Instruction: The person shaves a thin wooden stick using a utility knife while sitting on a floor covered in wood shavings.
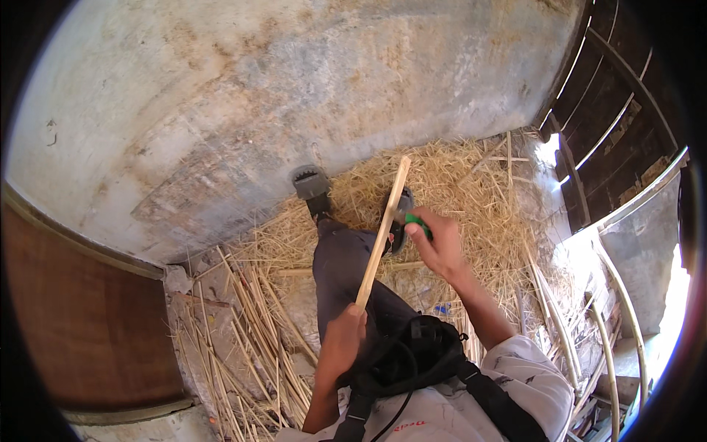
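Note:
A pale, flat wooden strip (384,239) slants up and away from my body over my lap. My left hand (343,337) is closed around its near end. In my right hand (440,239) is a small green-handled tool (420,223), gripped by the handle. Its short grey head meets or nearly meets the right edge of the strip, around the middle; whether it is a blade is too small to tell. The strip's far end is free, above the straw and between my two dark shoes.
Loose straw or shavings (471,191) cover the floor ahead. Long thin sticks (250,346) lie at the left, and curved poles (611,353) at the right. A stained wall (331,81) stands in front, a brown door panel (81,309) at left, dark slatted boards (618,103) at far right.

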Demonstrator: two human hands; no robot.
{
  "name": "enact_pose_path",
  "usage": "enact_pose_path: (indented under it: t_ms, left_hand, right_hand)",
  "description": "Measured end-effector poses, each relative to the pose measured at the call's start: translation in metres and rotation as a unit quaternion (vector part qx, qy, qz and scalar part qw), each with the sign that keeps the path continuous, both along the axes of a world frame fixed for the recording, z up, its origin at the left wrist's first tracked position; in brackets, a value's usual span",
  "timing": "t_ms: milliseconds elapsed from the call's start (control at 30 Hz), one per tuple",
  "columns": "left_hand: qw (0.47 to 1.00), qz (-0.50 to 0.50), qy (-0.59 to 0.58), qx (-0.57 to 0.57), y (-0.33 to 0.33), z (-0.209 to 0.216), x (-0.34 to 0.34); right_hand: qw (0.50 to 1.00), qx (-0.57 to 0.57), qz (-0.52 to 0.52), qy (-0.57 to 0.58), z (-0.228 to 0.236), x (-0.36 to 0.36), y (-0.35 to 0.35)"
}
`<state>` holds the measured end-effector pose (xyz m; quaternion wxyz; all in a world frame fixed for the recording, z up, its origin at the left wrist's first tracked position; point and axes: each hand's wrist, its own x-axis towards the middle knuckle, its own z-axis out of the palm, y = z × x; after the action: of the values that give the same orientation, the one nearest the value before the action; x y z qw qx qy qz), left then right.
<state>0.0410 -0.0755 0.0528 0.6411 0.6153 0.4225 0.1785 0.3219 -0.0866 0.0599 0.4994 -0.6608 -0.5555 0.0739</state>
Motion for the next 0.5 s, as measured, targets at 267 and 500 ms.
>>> enact_pose_path:
  t_ms: [267,500]
  left_hand:
    - [0.999,0.003,-0.014,-0.047,0.008,0.007,0.008]
    - [0.997,0.023,0.062,-0.034,0.004,0.01,0.009]
  right_hand:
    - [0.981,0.055,0.105,-0.152,-0.02,-0.037,-0.015]
    - [0.982,0.053,0.046,-0.173,-0.01,-0.031,-0.009]
